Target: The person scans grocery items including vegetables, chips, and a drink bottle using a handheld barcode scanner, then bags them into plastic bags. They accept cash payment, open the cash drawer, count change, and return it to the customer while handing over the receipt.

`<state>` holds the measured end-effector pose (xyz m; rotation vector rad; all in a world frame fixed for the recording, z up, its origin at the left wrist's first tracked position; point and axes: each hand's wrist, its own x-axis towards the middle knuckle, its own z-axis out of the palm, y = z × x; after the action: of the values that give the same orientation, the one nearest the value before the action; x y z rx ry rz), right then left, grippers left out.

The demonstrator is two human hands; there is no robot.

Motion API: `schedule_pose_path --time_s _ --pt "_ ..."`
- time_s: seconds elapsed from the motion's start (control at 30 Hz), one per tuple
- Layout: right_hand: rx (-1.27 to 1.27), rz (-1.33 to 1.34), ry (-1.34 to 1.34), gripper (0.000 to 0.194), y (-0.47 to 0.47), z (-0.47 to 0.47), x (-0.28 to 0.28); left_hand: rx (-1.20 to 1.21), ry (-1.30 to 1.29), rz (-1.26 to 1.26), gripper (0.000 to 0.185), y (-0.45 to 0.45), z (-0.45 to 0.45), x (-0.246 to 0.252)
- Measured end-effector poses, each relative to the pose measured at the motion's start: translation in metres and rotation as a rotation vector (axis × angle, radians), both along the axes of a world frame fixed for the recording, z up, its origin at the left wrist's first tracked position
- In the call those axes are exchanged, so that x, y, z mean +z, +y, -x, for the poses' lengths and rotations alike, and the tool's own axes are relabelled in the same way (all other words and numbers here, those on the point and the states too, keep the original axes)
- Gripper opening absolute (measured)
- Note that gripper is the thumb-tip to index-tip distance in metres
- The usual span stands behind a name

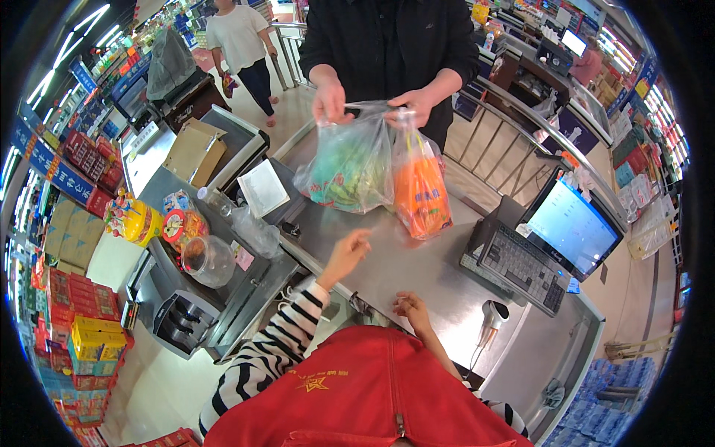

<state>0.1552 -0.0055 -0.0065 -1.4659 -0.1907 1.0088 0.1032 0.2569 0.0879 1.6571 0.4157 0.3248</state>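
My left hand [347,254] hangs over the steel checkout counter [385,262], fingers partly curled, holding nothing. Closer to my body, my right hand [412,308] hovers at the counter's near edge, also holding nothing, its fingers loosely bent. Across the counter, another person in dark clothes grips two plastic bags by their tops with both hands. One is a translucent bag [352,167] with green contents and printed writing. Beside it hangs a clear bag [423,187] around an orange printed package. A handheld barcode scanner [491,321] rests to the right of my right hand.
On the right stand a monitor [575,223] and a keyboard [519,268]. Left of the counter are a clear plastic jar [208,261], a yellow candy container [134,218], a banknote counter [181,324] and an open cardboard box [195,151]. A metal railing [503,145] runs behind the counter.
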Motion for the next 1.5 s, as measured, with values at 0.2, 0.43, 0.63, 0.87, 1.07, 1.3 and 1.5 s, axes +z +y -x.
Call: schedule_pose_path --time_s 0.2,0.43,0.63,0.87,1.07,1.3,1.5 --pt "0.015 -0.01 0.008 0.022 0.0 0.004 -0.01 -0.103 0.01 0.142 0.027 -0.043 0.021 0.002" --pt "0.033 -0.035 0.064 0.024 0.0 0.005 -0.017 -0.163 0.087 0.168 0.024 -0.072 0.033 0.003" --pt "0.032 -0.033 0.064 0.024 -0.001 0.004 -0.017 -0.207 0.173 0.206 0.024 -0.088 0.036 -0.002" --pt "0.237 0.053 -0.039 0.025 -0.008 0.008 -0.03 -0.353 -0.102 -0.004 0.03 -0.123 0.031 0.014" --pt "0.658 -0.074 -0.885 0.027 -0.017 0.039 -0.029 -0.748 0.355 -0.403 0.043 -0.145 0.019 0.004" --pt "0.773 0.186 -0.478 0.032 0.0 0.038 0.071 -0.7 0.319 -0.319 0.052 -0.146 0.022 -0.005" --pt "0.824 0.176 -0.542 0.029 0.001 0.03 0.106 -0.692 0.235 -0.303 0.045 -0.147 0.019 -0.014"
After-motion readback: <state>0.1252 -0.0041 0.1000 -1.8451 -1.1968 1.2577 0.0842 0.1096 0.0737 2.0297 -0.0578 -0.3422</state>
